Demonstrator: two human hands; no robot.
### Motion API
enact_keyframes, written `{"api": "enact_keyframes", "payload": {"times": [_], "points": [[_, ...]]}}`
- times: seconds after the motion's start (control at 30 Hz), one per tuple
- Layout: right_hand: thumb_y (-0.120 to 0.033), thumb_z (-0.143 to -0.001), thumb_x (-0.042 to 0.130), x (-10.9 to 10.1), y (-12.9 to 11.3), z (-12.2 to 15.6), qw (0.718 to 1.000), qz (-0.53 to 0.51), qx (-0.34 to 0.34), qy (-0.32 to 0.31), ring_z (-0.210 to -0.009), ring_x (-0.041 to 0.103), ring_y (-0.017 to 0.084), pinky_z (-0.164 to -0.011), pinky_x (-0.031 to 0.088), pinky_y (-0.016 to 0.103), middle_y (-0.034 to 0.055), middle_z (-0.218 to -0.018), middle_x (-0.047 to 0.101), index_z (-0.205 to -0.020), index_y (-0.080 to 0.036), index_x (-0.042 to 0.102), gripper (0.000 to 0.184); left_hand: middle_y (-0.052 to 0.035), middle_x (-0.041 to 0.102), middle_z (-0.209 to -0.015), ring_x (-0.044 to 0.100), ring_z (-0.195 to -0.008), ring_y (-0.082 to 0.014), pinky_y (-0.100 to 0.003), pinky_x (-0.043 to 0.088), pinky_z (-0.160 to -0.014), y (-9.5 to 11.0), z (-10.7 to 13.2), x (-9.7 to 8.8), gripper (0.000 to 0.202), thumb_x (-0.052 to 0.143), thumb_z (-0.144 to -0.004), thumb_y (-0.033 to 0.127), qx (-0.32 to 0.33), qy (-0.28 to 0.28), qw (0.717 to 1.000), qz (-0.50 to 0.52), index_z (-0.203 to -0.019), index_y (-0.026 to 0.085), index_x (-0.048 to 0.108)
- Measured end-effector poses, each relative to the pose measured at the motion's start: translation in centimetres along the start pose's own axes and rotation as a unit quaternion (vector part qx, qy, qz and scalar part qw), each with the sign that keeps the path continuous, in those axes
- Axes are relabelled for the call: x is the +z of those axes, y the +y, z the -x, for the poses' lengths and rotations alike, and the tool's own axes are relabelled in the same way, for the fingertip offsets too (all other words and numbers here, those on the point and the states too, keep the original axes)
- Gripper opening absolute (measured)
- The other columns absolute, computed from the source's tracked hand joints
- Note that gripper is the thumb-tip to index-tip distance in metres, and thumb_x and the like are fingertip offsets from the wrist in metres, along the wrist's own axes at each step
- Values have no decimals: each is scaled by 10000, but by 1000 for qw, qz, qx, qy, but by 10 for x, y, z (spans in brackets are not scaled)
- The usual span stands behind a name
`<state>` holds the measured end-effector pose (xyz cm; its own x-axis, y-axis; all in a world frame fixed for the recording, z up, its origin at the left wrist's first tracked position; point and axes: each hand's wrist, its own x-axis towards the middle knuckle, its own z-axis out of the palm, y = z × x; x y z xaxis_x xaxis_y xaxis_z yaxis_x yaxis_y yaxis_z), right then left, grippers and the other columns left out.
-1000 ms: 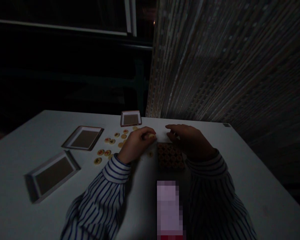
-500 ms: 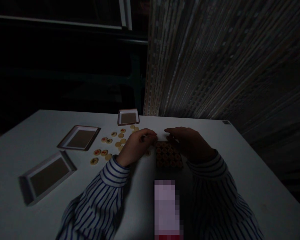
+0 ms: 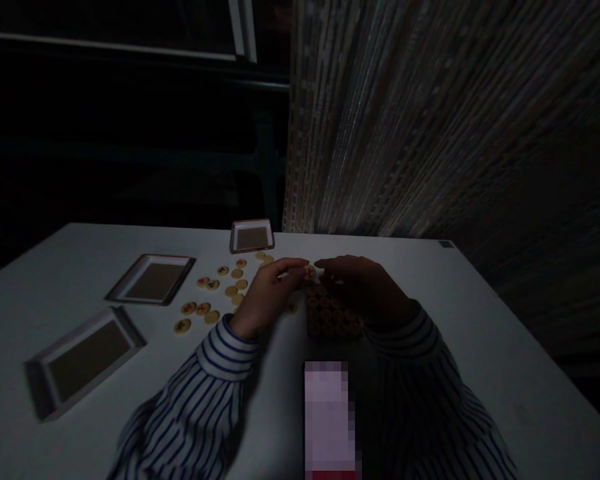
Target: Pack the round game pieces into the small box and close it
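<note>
My left hand [image 3: 269, 293] pinches a round xiangqi piece [image 3: 309, 272] with a red character between thumb and fingertips. My right hand [image 3: 367, 283] hovers just beside it, fingers stretched toward the piece; contact is hard to make out in the dim light. Under both hands lies a dark block of xiangqi pieces [image 3: 326, 315] set in close rows, its right part hidden by my right hand. A loose piece [image 3: 291, 308] rests on the table just left of the block. More loose xiangqi pieces [image 3: 203, 309], some face up and others blank, lie scattered left of my left hand.
Three shallow box parts stand on the white table [image 3: 455, 373]: one at the back [image 3: 252, 237], one at left [image 3: 153, 279], another nearer at left [image 3: 87, 360]. A blurred-out pinkish object [image 3: 327, 413] lies in front of me. A bead curtain [image 3: 380, 120] hangs behind the table.
A xiangqi piece now shows at my left fingertips. My right fingers have come closer to my left hand. The whole view has shifted slightly.
</note>
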<state>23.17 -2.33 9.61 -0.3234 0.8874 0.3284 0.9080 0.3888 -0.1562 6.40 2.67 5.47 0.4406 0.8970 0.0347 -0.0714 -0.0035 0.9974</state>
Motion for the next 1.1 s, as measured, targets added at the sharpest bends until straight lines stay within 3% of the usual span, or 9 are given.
{"api": "enact_keyframes", "payload": {"times": [0.37, 1.1], "points": [[-284, -812, 515, 3, 2, -1, 999, -35, -19, -5, -780, 564, 143, -668, 384, 265, 37, -864, 643, -1016, -209, 582, 227, -46, 674, -830, 613, -784, -141, -284, 469, -757, 0, 1, 7, 253, 633, -698, 309, -11, 7, 1000, 15, -884, 138, 609], [-304, -819, 482, 4, 8, 1, 999, -39, -15, -32, -807, 543, 146, -686, 371, 266, 42, -872, 626, -979, -190, 574, 217, -72, 671, -893, 610, -833, -178, -312, 478, -767, -5, 1, 11, 262, 603, -710, 305, 11, 14, 998, -68, -907, 137, 645]]}}
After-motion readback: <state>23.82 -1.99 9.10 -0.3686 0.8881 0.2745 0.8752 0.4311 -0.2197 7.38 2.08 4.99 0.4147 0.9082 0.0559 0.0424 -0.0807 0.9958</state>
